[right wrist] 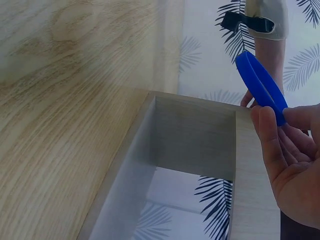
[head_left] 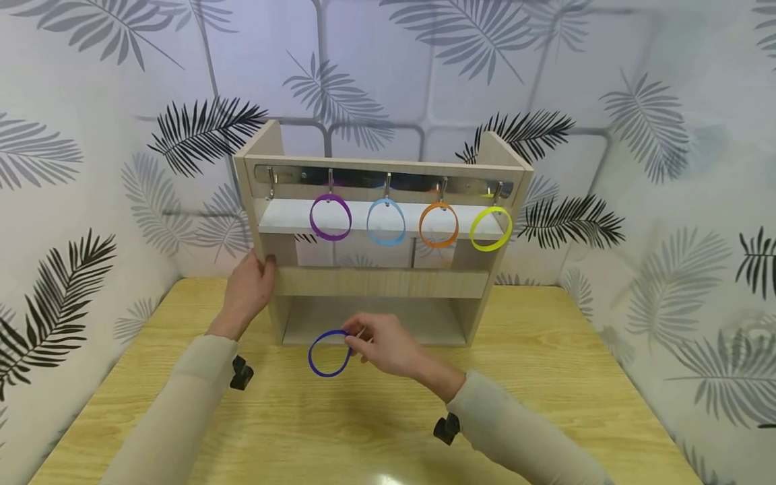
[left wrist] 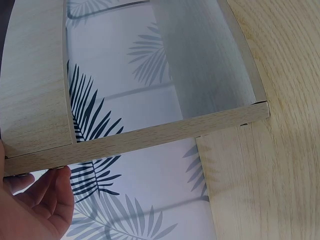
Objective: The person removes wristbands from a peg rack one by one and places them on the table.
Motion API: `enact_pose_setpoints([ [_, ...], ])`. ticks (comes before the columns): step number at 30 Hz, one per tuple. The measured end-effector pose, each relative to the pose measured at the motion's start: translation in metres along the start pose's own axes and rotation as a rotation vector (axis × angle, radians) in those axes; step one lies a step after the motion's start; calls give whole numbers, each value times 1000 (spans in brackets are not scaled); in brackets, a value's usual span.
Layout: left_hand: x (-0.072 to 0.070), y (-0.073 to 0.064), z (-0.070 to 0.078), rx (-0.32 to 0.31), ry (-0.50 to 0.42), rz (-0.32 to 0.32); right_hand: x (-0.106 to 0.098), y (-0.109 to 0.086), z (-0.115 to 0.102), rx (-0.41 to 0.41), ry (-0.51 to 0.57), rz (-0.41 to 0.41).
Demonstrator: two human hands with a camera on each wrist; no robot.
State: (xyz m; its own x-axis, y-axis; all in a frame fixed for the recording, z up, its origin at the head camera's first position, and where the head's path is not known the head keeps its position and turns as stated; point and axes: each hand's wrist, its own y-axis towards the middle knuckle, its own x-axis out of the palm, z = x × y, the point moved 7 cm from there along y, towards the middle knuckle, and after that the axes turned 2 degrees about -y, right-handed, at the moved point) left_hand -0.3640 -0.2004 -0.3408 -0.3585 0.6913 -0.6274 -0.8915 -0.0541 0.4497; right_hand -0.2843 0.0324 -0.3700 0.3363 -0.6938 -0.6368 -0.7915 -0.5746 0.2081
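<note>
My right hand (head_left: 386,343) pinches the edge of a blue wristband (right wrist: 260,85) between thumb and fingers. In the head view this band is held low, over the front of the wooden shelf unit (head_left: 378,281). My left hand (head_left: 247,286) grips the unit's left side panel (left wrist: 165,134), thumb on the inner side and fingers behind it. Along the top, a purple wristband (head_left: 330,238), a light blue wristband (head_left: 386,243), an orange wristband (head_left: 439,245) and a yellow wristband (head_left: 487,248) hang from hooks on a metal rail (head_left: 358,177).
The leftmost hook (head_left: 271,183) sits left of the purple band. Below the rail are a white shelf board (head_left: 291,214) and an open bottom compartment. The unit stands on a wood-grain table (head_left: 303,431), with a leaf-patterned wall covering (head_left: 376,74) behind and at both sides.
</note>
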Motion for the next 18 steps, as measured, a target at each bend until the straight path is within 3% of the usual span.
enact_pose_setpoints([
  [18, -1, -1, 3, 10, 0, 1, 11, -1, 6, 24, 55, -25],
])
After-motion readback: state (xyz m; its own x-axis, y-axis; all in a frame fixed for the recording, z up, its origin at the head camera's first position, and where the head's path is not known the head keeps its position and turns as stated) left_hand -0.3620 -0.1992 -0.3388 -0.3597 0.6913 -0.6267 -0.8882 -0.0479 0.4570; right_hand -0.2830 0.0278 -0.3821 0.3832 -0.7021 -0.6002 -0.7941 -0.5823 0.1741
